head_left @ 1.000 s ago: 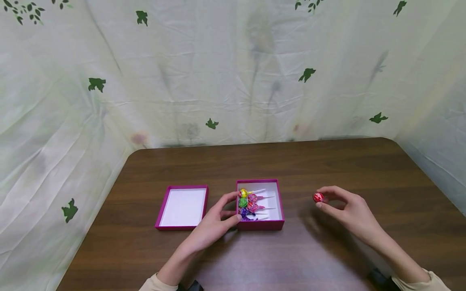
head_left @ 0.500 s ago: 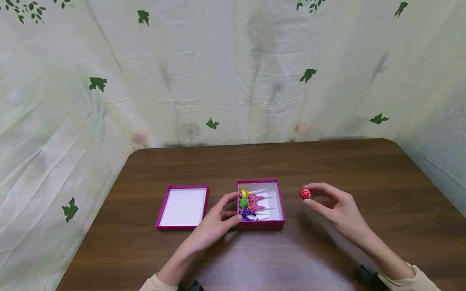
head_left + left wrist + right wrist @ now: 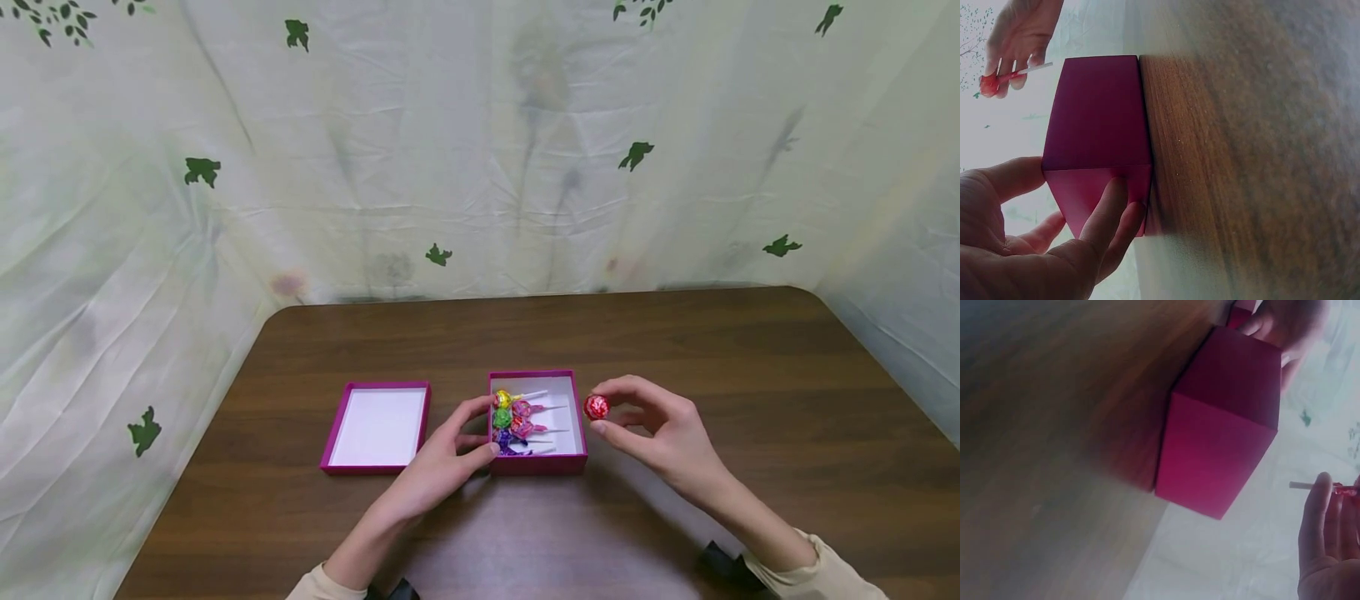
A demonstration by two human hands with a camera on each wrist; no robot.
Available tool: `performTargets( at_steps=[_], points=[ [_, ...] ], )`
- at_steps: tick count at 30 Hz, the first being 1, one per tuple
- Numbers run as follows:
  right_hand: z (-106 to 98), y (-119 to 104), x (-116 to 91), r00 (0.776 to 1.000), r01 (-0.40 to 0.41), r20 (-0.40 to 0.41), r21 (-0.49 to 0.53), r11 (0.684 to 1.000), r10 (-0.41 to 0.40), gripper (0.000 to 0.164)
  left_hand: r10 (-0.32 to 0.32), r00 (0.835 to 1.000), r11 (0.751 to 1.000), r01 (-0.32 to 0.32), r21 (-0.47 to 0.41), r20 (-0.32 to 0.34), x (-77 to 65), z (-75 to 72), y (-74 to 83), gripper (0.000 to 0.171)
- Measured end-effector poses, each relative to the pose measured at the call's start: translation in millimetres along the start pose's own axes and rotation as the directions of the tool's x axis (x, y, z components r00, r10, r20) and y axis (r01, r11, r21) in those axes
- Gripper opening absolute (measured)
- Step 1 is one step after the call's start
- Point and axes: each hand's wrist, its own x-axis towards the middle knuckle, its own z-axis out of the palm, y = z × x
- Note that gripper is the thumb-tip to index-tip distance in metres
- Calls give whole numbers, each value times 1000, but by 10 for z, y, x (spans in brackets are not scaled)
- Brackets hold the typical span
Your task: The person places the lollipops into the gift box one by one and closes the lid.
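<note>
An open magenta box [image 3: 536,464] stands on the table with several wrapped lollipops [image 3: 521,407] in it, their heads to the left and white sticks to the right. My left hand [image 3: 442,461] rests against the box's left side, with index finger and thumb at its left corners and other fingers on the outer wall. My right hand [image 3: 660,429] pinches a lollipop [image 3: 597,407] in a red wrapper by its stick, just right of the box and above the table. In the left wrist view, the stick of this lollipop [image 3: 989,85] shows between the fingers.
The box's lid [image 3: 375,427] lies to the left with its white inside up. The brown wooden table [image 3: 600,333] has rounded far corners. Behind it hangs a pale cloth [image 3: 465,167] with green leaf and bird shapes.
My right hand has moved left with the red lollipop, from well right of the box to close beside its right wall. The left hand and the box have stayed in place.
</note>
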Motion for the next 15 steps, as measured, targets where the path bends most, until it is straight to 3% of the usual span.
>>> performTargets(
  at_steps=[9,15],
  points=[
    [176,-3,120,989,-84,118,-44,995,89,34,1,1000,1000,-1,5,-1,5,-3,-3,59],
    [246,97,210,970,-90,210,-163,983,124,29,-4,1000,1000,4,12,-3,9,-1,-5,60]
  ],
)
